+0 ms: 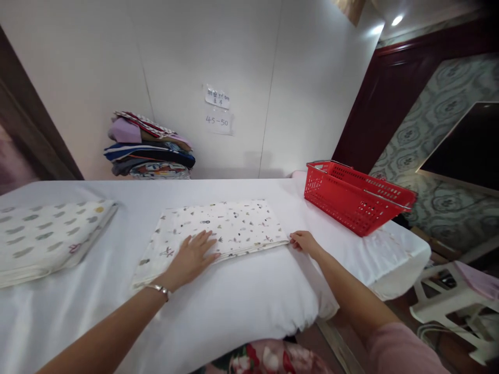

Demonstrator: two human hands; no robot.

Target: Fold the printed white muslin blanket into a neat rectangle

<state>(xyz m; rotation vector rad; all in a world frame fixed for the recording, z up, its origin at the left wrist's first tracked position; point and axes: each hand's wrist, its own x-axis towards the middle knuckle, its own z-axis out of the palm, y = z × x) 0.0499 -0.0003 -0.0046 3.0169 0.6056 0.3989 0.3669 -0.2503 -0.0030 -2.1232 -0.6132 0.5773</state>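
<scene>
A white cloth with a small scattered print (237, 223) lies folded into a long rectangle in front of me. My left hand (193, 257), with a bracelet at the wrist, rests flat on its near left part with the fingers spread. At the near right corner of the same cloth, my right hand (304, 242) pinches the edge between thumb and fingers. A second folded cloth (42, 234), white with larger grey-green shapes, sits at the left, apart from both hands.
A red plastic basket (351, 195) with metal handles stands at the right of the white-covered table (249, 301). Behind the table's far edge rises a stack of folded fabrics (152, 148). Paper signs (218, 122) hang on the wall. A white plastic stool (448, 296) is at the lower right.
</scene>
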